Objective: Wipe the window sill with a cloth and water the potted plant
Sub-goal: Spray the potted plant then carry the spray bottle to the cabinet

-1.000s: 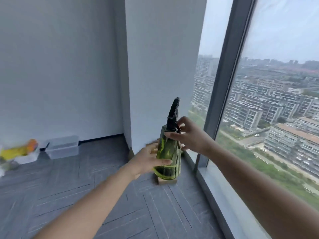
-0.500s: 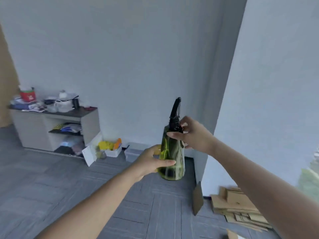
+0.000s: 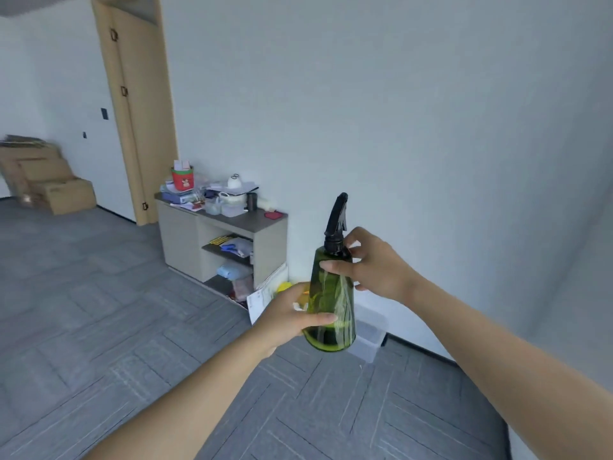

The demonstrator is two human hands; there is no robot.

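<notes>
— What have your hands got hold of?

— My left hand is wrapped round the lower body of the green spray bottle, thumb across its front near the base. My right hand is closed round the upper part, fingers at the shoulder just under the black trigger head. The bottle stands upright in the air in front of me, nozzle pointing up.

— Is there anything in it?

— It is see-through green, with a thin tube running down inside. How much water it holds I cannot tell.

— And beyond the bottle?

— Just behind it, on the grey tiled floor, sits a clear plastic box against the white wall. Further left is a low cabinet against the same wall, its top crowded with small things, among them a red cup; its open shelves hold more. A sheet of paper leans at its near corner. Past that is a wooden door frame, and cardboard boxes are stacked far left.
</notes>
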